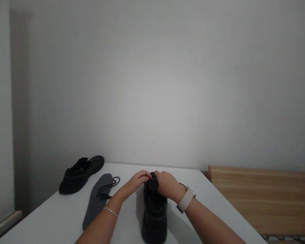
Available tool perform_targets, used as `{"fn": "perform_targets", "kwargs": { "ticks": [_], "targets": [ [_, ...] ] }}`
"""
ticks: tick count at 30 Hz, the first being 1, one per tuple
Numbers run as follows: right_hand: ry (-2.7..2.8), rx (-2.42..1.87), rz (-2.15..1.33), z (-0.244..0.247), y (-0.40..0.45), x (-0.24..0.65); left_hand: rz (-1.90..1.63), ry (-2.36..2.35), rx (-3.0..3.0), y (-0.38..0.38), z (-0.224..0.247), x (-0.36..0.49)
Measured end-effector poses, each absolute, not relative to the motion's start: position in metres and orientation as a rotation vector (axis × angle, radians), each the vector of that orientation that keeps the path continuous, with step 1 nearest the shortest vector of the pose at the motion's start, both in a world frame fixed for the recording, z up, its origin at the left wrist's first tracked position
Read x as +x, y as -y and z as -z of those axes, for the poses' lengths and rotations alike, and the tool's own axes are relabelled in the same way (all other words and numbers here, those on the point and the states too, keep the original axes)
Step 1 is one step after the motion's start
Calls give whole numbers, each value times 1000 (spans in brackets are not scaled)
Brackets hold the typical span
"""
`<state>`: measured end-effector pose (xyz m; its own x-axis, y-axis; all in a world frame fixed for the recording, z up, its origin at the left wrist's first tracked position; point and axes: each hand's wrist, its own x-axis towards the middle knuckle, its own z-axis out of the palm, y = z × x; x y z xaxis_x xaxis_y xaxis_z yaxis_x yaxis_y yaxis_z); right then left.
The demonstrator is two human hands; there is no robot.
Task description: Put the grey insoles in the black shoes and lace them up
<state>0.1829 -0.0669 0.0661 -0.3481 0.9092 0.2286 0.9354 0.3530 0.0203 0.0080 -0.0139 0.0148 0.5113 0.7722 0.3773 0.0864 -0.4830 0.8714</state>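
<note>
A black shoe [154,220] stands on the white table in front of me, its heel toward me and its toe pointing away. My left hand [138,180] reaches to the far upper part of the shoe, with bent fingers pinching at the tongue [153,184]. From the other side, my right hand [167,184] is closed on the same part, its fingertips partly hidden. A thin black cord shows just behind my right wrist. To the left lies a grey insole [95,203], partly covered by my left forearm, with a loose black shoelace [107,188] across it.
A second black shoe [81,174] lies at the table's back left, near its edge. The white table [127,223] meets the grey wall [152,84] behind. To the right, lower down, is a wooden panel [261,200].
</note>
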Motion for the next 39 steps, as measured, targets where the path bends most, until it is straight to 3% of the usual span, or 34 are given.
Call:
{"fn": "perform_targets", "kwargs": {
  "ticks": [20, 29, 39],
  "targets": [
    [2451, -1675, 494, -64, 55, 182, -1049, -746, 1757, 12, -15, 8],
    [2390, -1463, 47, -58, 43, 176, -1094, -667, 1721, 3, -3, 11],
    [2291, -1424, -82, -59, 31, 172, -981, -963, 2025, -4, 4, 11]
  ]
}}
